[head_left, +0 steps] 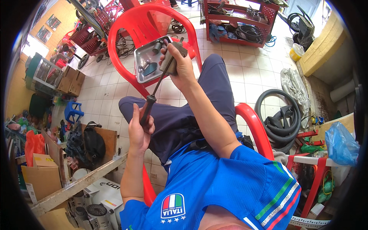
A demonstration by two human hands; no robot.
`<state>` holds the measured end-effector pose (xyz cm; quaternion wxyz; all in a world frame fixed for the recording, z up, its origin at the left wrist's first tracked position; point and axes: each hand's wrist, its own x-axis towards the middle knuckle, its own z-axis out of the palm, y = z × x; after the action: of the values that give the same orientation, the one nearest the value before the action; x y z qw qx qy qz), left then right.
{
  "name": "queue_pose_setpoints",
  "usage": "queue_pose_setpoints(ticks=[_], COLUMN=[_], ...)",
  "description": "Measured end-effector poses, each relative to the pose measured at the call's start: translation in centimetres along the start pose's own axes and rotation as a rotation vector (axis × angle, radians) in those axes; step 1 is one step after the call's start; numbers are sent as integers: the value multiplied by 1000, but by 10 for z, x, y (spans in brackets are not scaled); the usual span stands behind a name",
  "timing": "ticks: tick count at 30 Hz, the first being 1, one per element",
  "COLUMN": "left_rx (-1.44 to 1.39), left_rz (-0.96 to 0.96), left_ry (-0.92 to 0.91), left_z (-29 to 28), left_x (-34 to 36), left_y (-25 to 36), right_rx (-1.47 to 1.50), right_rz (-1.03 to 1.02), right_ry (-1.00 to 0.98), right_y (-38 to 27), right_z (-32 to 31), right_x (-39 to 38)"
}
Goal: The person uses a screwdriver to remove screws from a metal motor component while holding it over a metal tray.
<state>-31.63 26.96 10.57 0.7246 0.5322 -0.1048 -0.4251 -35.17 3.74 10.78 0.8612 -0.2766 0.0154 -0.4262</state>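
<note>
My left hand [140, 132] is closed around the handle of a long screwdriver [147, 108], which is dark with red on it. Its thin shaft slants up to a grey metal part [172, 63] with a short stem on top. My right hand [179, 66] grips that part over the edge of a metal tray [153, 78]. The shaft's tip meets or passes behind the part; I cannot tell which. In the tray lie a dark cylindrical piece [157, 46] and several small metal pieces [145, 67]. A red plastic chair [116, 46] carries the tray in front of my knees.
A red tool cart [237, 37] stands beyond on the tiled floor. Black tyres or tubes [281, 122] lie coiled to my right, beside a red-legged table with a blue bag [341, 143]. To the left are a blue stool [73, 111], a black backpack [94, 140] and cardboard boxes [42, 174].
</note>
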Motion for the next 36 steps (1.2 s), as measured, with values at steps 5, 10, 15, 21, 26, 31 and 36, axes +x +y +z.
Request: queue_pose_setpoints(ticks=[5, 10, 15, 21, 26, 31, 36], left_rx=[179, 172, 151, 220, 55, 78, 255], left_rz=[1, -18, 68, 54, 72, 164, 223], left_ry=[-189, -138, 15, 21, -74, -70, 59], left_z=[-2, 2, -6, 3, -4, -4, 5], left_x=[-1, -1, 5, -2, 1, 2, 2], left_y=[-1, -8, -6, 2, -8, -9, -12], right_rx=[15, 12, -8, -22, 10, 18, 34], right_rz=[17, 36, 2, 22, 49, 30, 10], right_ry=[29, 43, 30, 83, 96, 127, 147], right_y=[-1, 2, 4, 2, 6, 1, -1], right_z=[0, 2, 1, -1, -1, -3, -1], right_x=[0, -1, -1, -1, 1, 3, 3])
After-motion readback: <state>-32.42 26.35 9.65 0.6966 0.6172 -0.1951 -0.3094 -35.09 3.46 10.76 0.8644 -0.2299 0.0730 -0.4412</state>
